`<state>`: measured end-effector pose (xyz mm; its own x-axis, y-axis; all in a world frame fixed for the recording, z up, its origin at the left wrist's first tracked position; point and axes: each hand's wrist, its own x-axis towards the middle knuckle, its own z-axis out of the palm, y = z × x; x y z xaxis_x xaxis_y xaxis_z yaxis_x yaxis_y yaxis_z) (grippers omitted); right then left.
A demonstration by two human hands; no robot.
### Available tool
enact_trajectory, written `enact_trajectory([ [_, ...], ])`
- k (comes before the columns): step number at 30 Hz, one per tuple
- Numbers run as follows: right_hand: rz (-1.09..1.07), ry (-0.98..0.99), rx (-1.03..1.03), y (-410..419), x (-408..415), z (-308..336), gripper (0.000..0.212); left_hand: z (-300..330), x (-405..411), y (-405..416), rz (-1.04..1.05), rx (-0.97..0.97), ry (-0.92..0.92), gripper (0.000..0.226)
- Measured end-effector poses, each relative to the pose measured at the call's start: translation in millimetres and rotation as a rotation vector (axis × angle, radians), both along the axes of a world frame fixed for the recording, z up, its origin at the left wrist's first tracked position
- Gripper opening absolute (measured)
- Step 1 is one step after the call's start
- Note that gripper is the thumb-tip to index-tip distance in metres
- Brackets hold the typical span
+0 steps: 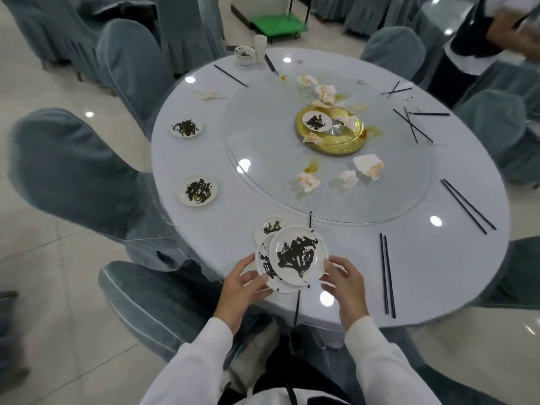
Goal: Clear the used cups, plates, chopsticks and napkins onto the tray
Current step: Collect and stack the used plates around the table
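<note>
A stack of white plates smeared with dark sauce (295, 254) sits at the near edge of the round table. My left hand (245, 283) grips the stack's left rim and my right hand (342, 280) holds its right rim. One more dirty plate (271, 228) lies just behind the stack. Two others (197, 190) (186, 128) lie along the left edge, and a small one (317, 121) rests on the gold centre disc. Crumpled napkins (309, 181) (368, 165) litter the glass turntable. Black chopsticks (387, 273) (467, 204) lie at the right. No tray is in view.
A white bowl (244, 55) and paper cup (260, 48) stand at the far edge. Grey-covered chairs (73, 176) ring the table (438, 258). A green cart (277, 26) stands beyond, and another person (482, 39) stands at the top right.
</note>
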<state>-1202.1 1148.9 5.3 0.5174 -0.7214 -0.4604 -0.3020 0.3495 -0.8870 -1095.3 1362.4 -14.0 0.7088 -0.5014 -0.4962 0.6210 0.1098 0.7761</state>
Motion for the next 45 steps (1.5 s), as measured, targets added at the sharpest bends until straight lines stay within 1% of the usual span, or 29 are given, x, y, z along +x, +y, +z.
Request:
enact_trajectory([
  [4,0.052,0.010,-0.007,23.0,-1.3,-2.7,0.011,-2.8,-8.3,17.9,-0.010,-0.035,0.001,0.054],
  [9,0.069,0.038,-0.051,41.1,-4.3,-3.0,0.012,-6.1,-18.5,31.7,-0.008,-0.059,0.015,0.054],
  [13,0.052,0.003,0.033,46.5,-8.4,0.8,0.014,-8.4,-22.7,34.7,-0.019,-0.089,0.034,0.053],
  [19,0.049,-0.037,0.003,37.5,-6.7,7.0,0.025,-8.0,-15.6,23.2,-0.043,-0.095,0.070,0.054],
  [24,0.070,-0.045,-0.004,24.3,3.9,9.4,0.028,-7.7,-3.9,6.8,-0.026,-0.079,0.085,0.051],
  [28,0.099,-0.059,0.000,6.4,13.4,9.4,0.028,-9.2,5.8,-7.1,-0.014,-0.035,0.062,0.048],
  [31,0.137,-0.058,0.042,-7.6,21.9,7.2,0.024,-10.5,18.6,-10.8,0.017,0.001,0.051,0.047],
  [34,0.175,-0.039,0.100,-21.7,29.1,-4.6,0.024,-11.8,33.3,-10.1,0.092,0.017,0.057,0.046],
  [39,0.167,0.059,0.254,-42.3,43.3,-40.0,0.022,-16.7,46.9,-5.1,0.218,0.041,0.064,0.046],
  [45,0.147,0.107,0.426,-53.6,70.7,-78.9,0.023,-22.7,40.8,6.6,0.345,0.112,0.067,0.046],
])
